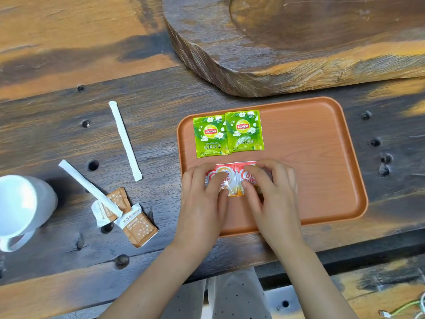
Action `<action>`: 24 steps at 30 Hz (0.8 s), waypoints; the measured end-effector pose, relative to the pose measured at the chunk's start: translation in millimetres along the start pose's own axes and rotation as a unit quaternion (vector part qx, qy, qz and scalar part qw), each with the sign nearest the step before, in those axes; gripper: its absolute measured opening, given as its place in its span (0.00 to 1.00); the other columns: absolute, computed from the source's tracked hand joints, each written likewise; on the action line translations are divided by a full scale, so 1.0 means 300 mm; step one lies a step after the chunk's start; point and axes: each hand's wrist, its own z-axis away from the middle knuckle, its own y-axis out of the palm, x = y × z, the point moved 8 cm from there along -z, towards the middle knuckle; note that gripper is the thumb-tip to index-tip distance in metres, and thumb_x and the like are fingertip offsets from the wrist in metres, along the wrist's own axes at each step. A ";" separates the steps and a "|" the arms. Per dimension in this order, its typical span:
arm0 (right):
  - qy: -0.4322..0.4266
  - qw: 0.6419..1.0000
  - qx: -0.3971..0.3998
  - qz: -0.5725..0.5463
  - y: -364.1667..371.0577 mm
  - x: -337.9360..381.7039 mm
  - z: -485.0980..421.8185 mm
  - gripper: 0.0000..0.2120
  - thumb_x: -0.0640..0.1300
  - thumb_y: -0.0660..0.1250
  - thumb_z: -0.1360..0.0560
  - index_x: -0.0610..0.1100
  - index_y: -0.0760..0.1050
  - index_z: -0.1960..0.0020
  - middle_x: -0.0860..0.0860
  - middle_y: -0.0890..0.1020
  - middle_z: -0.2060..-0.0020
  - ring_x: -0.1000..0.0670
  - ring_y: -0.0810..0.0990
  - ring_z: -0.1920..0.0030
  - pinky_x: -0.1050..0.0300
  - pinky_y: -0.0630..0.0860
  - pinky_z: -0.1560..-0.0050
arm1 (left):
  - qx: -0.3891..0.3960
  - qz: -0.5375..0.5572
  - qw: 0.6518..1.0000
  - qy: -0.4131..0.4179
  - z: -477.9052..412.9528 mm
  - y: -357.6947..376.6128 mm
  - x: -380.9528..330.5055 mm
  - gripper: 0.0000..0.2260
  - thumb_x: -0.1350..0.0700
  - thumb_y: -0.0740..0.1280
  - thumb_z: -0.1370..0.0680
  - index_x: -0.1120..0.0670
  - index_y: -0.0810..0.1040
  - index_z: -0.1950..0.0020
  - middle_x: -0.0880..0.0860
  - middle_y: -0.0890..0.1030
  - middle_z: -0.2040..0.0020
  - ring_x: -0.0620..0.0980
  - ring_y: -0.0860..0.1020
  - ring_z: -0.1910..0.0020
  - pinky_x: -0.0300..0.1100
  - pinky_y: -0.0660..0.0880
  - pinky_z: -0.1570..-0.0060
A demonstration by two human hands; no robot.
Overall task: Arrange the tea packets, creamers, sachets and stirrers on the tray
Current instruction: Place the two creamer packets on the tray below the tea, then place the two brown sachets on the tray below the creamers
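Note:
Two green tea packets (pixel 227 134) lie side by side at the back left of the orange tray (pixel 317 157). Just in front of them sit two red-and-white creamers, one to the left (pixel 222 174) and one to the right (pixel 247 176). My left hand (pixel 202 199) presses its fingers on the left creamer, and my right hand (pixel 271 194) presses on the right one. On the table left of the tray lie two white wrapped stirrers, one farther back (pixel 125 140) and one nearer (pixel 89 186). The nearer stirrer rests across two brown sugar sachets (pixel 128 217).
A white mug (pixel 20 208) lies on its side at the far left. A thick wooden slab (pixel 287 42) rises behind the tray. The dark wooden table (pixel 57 134) has several knot holes. Its front edge runs just below my wrists.

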 end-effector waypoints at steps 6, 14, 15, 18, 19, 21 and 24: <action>-0.006 1.000 -0.003 0.003 0.003 0.008 -0.004 0.13 0.47 0.62 0.27 0.44 0.77 0.46 0.45 0.76 0.47 0.48 0.68 0.45 0.51 0.69 0.44 | 0.004 -0.001 1.000 -0.006 0.003 0.000 0.007 0.12 0.63 0.68 0.28 0.58 0.79 0.45 0.59 0.76 0.43 0.52 0.66 0.43 0.39 0.63 0.40; -0.015 1.000 -0.003 -0.003 -0.011 0.052 -0.009 0.14 0.48 0.60 0.26 0.43 0.77 0.44 0.44 0.76 0.48 0.47 0.68 0.47 0.53 0.67 0.44 | -0.018 0.015 1.000 -0.014 0.021 -0.059 0.022 0.12 0.64 0.63 0.27 0.59 0.79 0.46 0.59 0.77 0.43 0.52 0.67 0.43 0.38 0.64 0.40; -0.021 1.000 -0.004 -0.010 -0.012 0.068 -0.010 0.14 0.47 0.61 0.26 0.43 0.77 0.44 0.44 0.76 0.48 0.47 0.68 0.47 0.55 0.66 0.44 | -0.021 0.016 0.999 -0.022 0.032 -0.079 0.039 0.12 0.64 0.61 0.27 0.59 0.79 0.45 0.59 0.77 0.43 0.52 0.67 0.43 0.36 0.63 0.40; -0.051 0.998 0.005 -0.034 0.005 0.136 -0.013 0.13 0.44 0.61 0.27 0.42 0.78 0.46 0.44 0.77 0.50 0.47 0.68 0.49 0.59 0.64 0.46 | -0.044 0.014 0.997 -0.069 0.084 -0.166 0.130 0.16 0.62 0.55 0.26 0.59 0.79 0.45 0.59 0.77 0.43 0.51 0.69 0.44 0.28 0.58 0.38; -0.064 0.997 0.012 -0.038 0.019 0.167 -0.013 0.12 0.43 0.61 0.27 0.42 0.77 0.46 0.44 0.78 0.51 0.48 0.69 0.49 0.60 0.63 0.47 | -0.057 0.010 0.995 -0.082 0.106 -0.200 0.167 0.17 0.62 0.54 0.27 0.59 0.80 0.46 0.59 0.77 0.43 0.52 0.69 0.44 0.26 0.56 0.38; -0.096 0.994 0.031 -0.040 0.059 0.241 -0.010 0.12 0.43 0.61 0.27 0.42 0.78 0.47 0.45 0.79 0.53 0.48 0.69 0.51 0.59 0.63 0.47 | -0.088 -0.001 0.990 -0.109 0.155 -0.268 0.243 0.18 0.63 0.54 0.28 0.59 0.80 0.46 0.59 0.78 0.44 0.51 0.69 0.44 0.25 0.55 0.37; -0.157 0.984 0.076 -0.041 0.142 0.378 0.007 0.13 0.46 0.61 0.27 0.42 0.78 0.48 0.46 0.80 0.53 0.48 0.69 0.51 0.56 0.66 0.48 | -0.136 -0.015 0.976 -0.171 0.234 -0.347 0.358 0.17 0.63 0.55 0.27 0.60 0.78 0.45 0.58 0.77 0.43 0.51 0.69 0.44 0.23 0.55 0.37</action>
